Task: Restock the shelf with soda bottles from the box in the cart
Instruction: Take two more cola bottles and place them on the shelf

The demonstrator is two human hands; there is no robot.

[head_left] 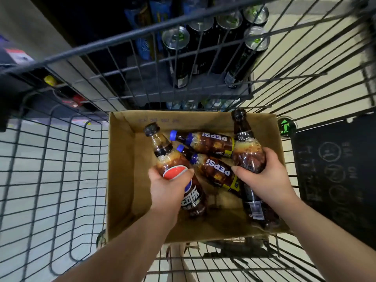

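Sitting in the dark wire shopping cart [50, 159], the open brown cardboard box [122, 159] holds four dark cola bottles (all plastic, Pepsi-labelled). The left grip [168, 188] curls around the label of a left black-capped bottle [162, 151] at the box's left side, its neck tilted up and away. The right grip [266, 176] wraps the middle of a right black-capped bottle [244, 139] along the right wall, with its cap at the far rim. Between them a far blue-capped bottle [211, 143] and a near blue-capped bottle [215, 169] lie on their sides, touching. Beyond the cart, a grey shelf [183, 92] carries tall black cans [203, 47].
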